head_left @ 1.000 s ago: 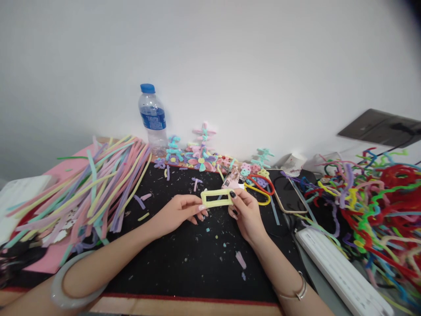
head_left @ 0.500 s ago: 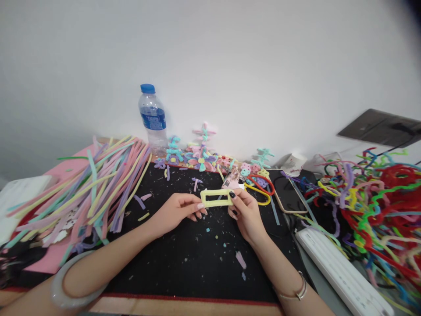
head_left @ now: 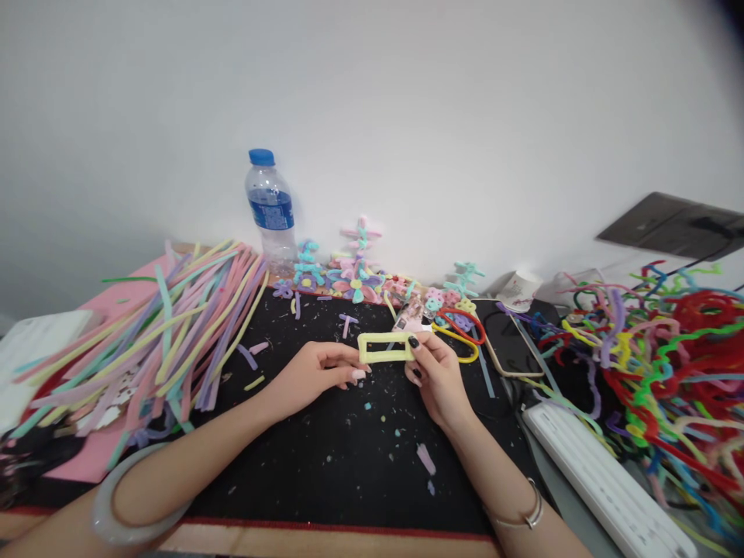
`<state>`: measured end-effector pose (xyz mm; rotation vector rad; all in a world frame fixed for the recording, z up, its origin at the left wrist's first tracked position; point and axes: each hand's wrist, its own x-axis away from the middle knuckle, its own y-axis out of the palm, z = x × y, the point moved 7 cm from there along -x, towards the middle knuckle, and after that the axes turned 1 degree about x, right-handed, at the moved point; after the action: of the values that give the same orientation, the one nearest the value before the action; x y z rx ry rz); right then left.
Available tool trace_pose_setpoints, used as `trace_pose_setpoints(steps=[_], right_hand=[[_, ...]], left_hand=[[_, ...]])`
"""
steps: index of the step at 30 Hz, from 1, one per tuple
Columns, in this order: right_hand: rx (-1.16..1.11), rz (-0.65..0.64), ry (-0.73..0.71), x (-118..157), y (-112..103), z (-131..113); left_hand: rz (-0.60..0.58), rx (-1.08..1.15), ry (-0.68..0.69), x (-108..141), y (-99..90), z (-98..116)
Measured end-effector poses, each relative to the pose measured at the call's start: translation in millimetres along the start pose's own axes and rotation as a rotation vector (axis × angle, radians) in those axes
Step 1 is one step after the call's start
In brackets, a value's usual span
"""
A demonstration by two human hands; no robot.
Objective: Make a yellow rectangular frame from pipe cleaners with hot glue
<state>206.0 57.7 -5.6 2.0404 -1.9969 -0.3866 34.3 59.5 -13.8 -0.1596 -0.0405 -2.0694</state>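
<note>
A pale yellow pipe-cleaner rectangle (head_left: 384, 356) with an open middle is held up over the black mat. My right hand (head_left: 435, 372) pinches its right end between thumb and fingers. At its left end is my left hand (head_left: 319, 376), index finger reaching to the edge and partly behind it. The left thumb lies lower, off the strip, with a gap to the index finger. Beyond the hands, scissors with red and yellow handles (head_left: 465, 356) lie on the mat. A small purple T-shaped piece (head_left: 347, 324) lies behind the rectangle.
Loose pastel pipe cleaners (head_left: 191, 325) are heaped at left, and a bright tangle (head_left: 668, 372) at right. A water bottle (head_left: 270, 209), finished pipe-cleaner flowers (head_left: 357, 283) and a paper cup (head_left: 519, 291) line the wall. A phone (head_left: 514, 345) and white power strip (head_left: 604, 477) lie at right.
The left thumb has slipped down off the rectangle's left corner. The rectangle has shifted slightly right and tilted a little, still in my right hand.
</note>
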Motion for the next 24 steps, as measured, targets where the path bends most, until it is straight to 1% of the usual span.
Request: trace_pose_setpoints(steps=[5, 9, 14, 24], right_hand=[[-0.002, 0.002, 0.003, -0.3, 0.1, -0.8], [0.011, 0.015, 0.004, -0.7, -0.2, -0.9], [0.036, 0.000, 0.032, -0.1, 0.9, 2.1], [0.090, -0.024, 0.030, 0.7, 1.6, 3.5]], left_hand=[[0.017, 0.033, 0.009, -0.8, -0.9, 1.4], [0.043, 0.009, 0.004, -1.0, -3.9, 0.5], [0.075, -0.039, -0.005, 0.1, -6.5, 0.7], [0.116, -0.156, 0.069, 1.3, -10.0, 8.8]])
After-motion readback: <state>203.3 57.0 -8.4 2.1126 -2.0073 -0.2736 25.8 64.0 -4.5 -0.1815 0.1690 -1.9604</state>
